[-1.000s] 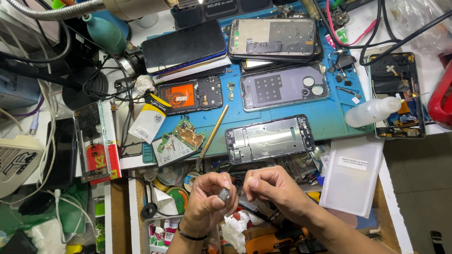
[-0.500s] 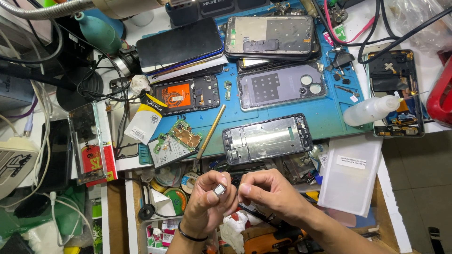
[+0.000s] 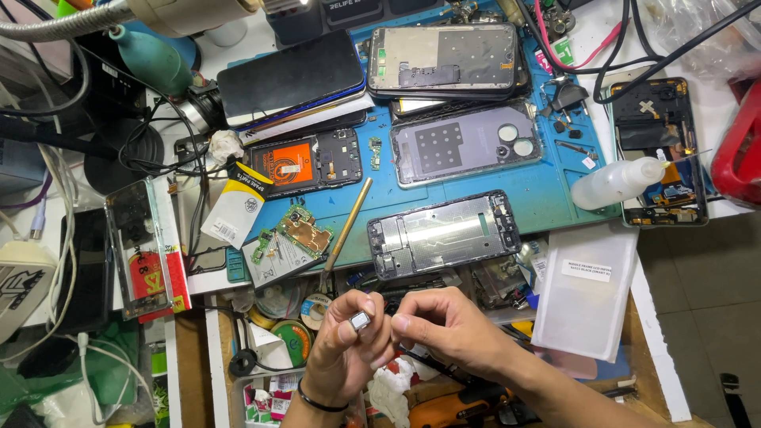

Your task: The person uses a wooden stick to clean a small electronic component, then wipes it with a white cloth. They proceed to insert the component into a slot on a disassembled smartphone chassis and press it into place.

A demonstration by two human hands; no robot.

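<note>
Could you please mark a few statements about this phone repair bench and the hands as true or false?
1. The left hand pinches a small silver part. True.
2. The right hand holds the squeeze bottle. False: the bottle lies on the bench, far from both hands.
3. A bare metal phone frame lies on the blue mat just above the hands. True.
4. The left wrist is bare. False: it wears a dark band.
5. The brush stands upright in a cup. False: it lies across the mat's edge.

2 bare forearms without sleeves; the left hand [image 3: 342,350] has a thin black band at its wrist.
</note>
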